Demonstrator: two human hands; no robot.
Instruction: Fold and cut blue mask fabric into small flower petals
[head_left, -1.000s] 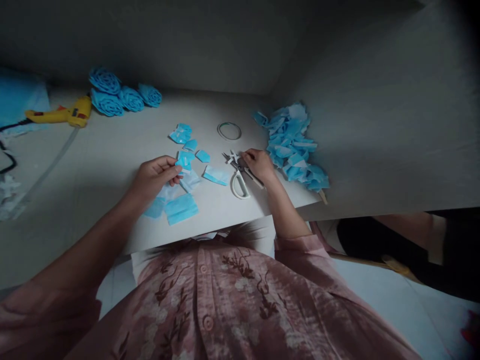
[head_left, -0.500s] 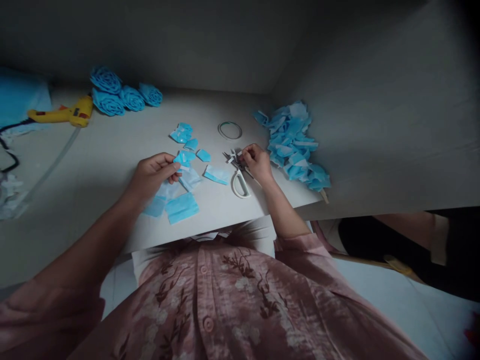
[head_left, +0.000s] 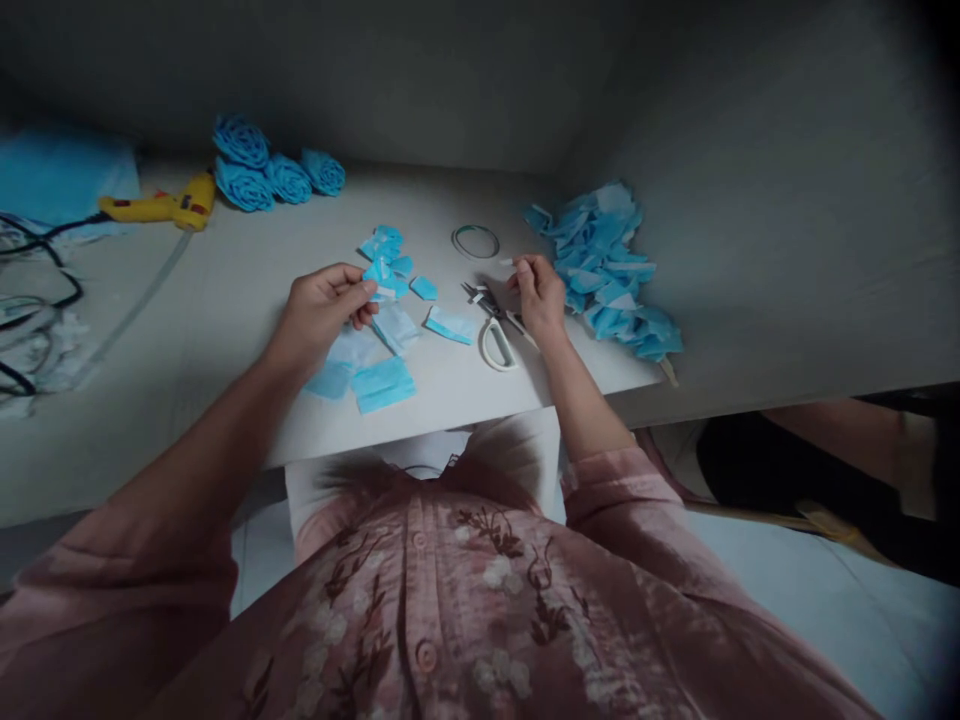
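My left hand [head_left: 326, 305] pinches a small piece of blue fabric [head_left: 387, 284] with a whitish strip along its lower edge. In my right hand [head_left: 540, 292] a small white strip [head_left: 506, 262] sticks out from between thumb and fingers. Just below that hand lie white-handled scissors [head_left: 496, 345], their dark blades pointing away to the left. Small white scraps [head_left: 478, 297] rest by the blades. More blue pieces lie about my left hand: a crumpled piece [head_left: 385, 241], a small cut piece [head_left: 424, 288], a pale piece with a blue edge [head_left: 448, 325] and a flat rectangle [head_left: 382, 384].
Several blue fabric roses [head_left: 245, 185] stand at the back left beside a yellow glue gun [head_left: 195, 202]. A coil of thin wire [head_left: 475, 241] lies mid-table. Against the right wall is a heap of blue scraps [head_left: 604, 260]. Dark cords [head_left: 71, 290] tangle at far left.
My right hand has lifted away from the scissor blades, further back, with the white strip in its fingers. My left hand still pinches the blue fabric. The whole view has shifted slightly.
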